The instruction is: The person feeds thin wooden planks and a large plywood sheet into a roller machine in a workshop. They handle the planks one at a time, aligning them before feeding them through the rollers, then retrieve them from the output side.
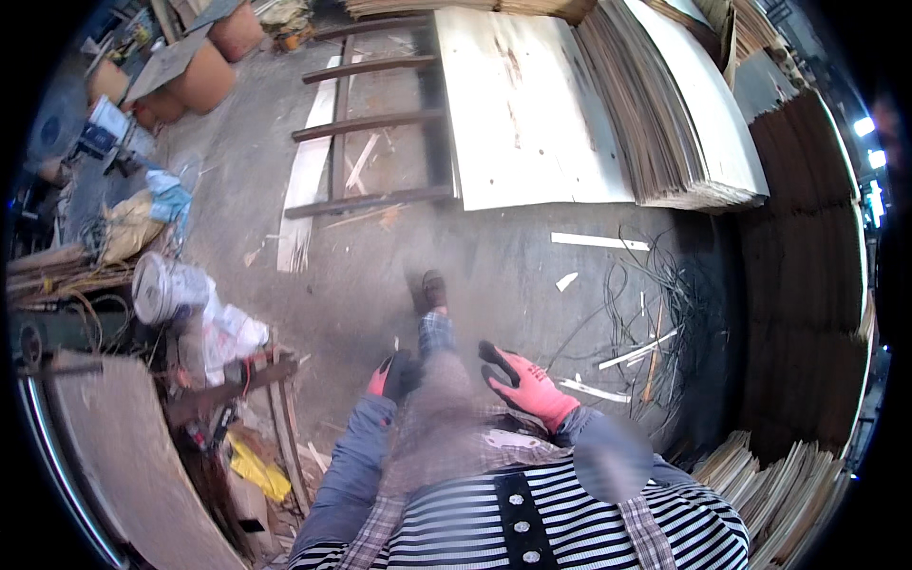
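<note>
Both hands are empty: the right hand [524,382] in its red-and-black glove is open with fingers spread, while the left hand [391,374] hangs loosely half-closed. The person seems to walk toward the veneer stack [532,104] — next is probably reaching for a sheet. Before the stack lies dusty concrete floor [380,285], with a wooden frame [366,123] left of it.
</note>
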Demonstrator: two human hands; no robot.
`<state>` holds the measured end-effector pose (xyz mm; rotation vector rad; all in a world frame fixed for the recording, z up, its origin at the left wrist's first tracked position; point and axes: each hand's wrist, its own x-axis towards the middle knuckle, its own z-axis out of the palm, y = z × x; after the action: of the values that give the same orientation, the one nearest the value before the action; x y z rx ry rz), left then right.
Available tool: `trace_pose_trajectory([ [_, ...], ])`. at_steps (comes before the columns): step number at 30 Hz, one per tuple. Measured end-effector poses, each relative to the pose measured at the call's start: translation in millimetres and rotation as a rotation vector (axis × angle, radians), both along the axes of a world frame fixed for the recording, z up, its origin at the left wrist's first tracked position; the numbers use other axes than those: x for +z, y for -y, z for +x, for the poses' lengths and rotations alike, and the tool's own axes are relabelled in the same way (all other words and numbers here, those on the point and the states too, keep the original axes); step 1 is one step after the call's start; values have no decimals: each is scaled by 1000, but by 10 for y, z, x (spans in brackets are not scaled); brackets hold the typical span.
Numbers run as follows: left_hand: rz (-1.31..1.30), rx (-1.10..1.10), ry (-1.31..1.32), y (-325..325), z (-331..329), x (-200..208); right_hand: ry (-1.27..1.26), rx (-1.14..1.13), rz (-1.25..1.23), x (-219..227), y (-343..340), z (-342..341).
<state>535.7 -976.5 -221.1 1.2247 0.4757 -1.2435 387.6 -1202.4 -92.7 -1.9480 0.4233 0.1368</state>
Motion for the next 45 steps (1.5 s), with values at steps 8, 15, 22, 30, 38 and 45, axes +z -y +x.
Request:
trace_pose_trajectory([
  [8, 113, -394, 279, 2107, 2025, -3293, -526, -471, 269, -2133, 2106, 1645],
  [15, 290, -580, 629, 4239, 4015, -4917, -725, -1465, 466, -5318, 4473, 2598],
  [22, 56, -223, 573, 4860, 4532, -6202, 106, -1564, 1180, -6710, 4613, 2714],
  [30, -39, -296, 380, 5314, 4134, -5154, 125, -1617, 1303, -6376, 4704, 2699],
  [38, 208, -418, 478, 5242, 4067, -4516, -64, -1310, 1122, -5444, 4647, 2443],
  [45, 575, -315, 625, 2447, 2728, -3471, -485, -941, 651, -4323, 3376, 1156],
])
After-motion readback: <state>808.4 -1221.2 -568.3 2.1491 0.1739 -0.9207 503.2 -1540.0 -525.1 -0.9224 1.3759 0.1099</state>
